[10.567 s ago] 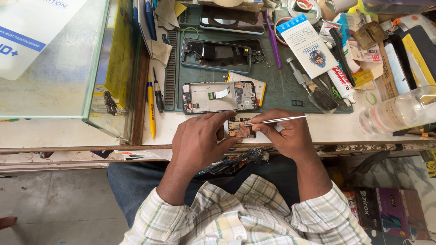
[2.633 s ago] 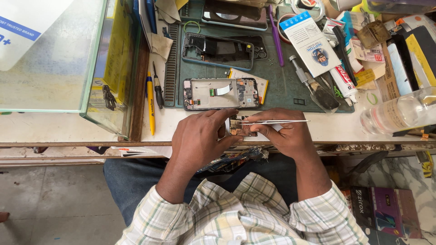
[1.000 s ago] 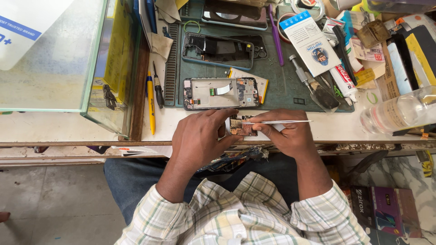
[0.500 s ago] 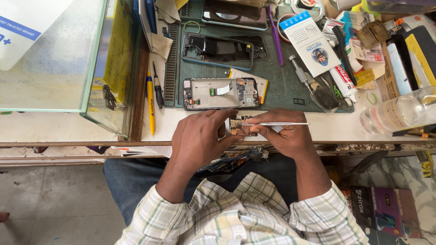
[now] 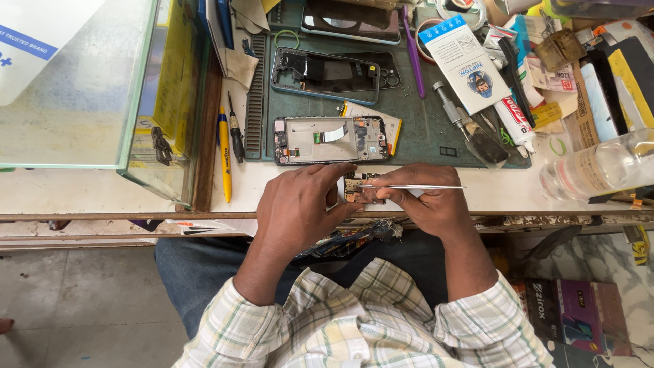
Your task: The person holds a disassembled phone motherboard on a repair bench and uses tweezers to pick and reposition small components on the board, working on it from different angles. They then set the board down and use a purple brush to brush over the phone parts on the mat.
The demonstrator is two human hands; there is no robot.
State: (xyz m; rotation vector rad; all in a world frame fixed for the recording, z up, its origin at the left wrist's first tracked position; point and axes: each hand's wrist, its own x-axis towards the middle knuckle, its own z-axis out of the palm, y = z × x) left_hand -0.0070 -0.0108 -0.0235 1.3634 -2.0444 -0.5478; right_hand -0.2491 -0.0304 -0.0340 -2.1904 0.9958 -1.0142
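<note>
My left hand (image 5: pixel 300 208) pinches a small brown circuit board (image 5: pixel 359 189) at the front edge of the white workbench (image 5: pixel 102 192). My right hand (image 5: pixel 428 202) holds thin metal tweezers (image 5: pixel 409 187) lying sideways, their tips on the board. Just beyond my hands an opened phone frame (image 5: pixel 330 139) lies on the dark green work mat (image 5: pixel 422 126), its inner parts showing. A second dark phone body (image 5: pixel 325 73) sits farther back on the mat.
A glass case (image 5: pixel 102 88) stands at left, with a yellow pen (image 5: pixel 224 153) and a black screwdriver (image 5: pixel 235 131) beside it. A clear plastic bottle (image 5: pixel 599 167) lies at right, amid boxes, tubes, a metal scraper (image 5: pixel 470 129) and a purple tool (image 5: pixel 413 51).
Almost nothing differs. My hands stay together over the small board, and the tweezers have shifted only slightly on it.
</note>
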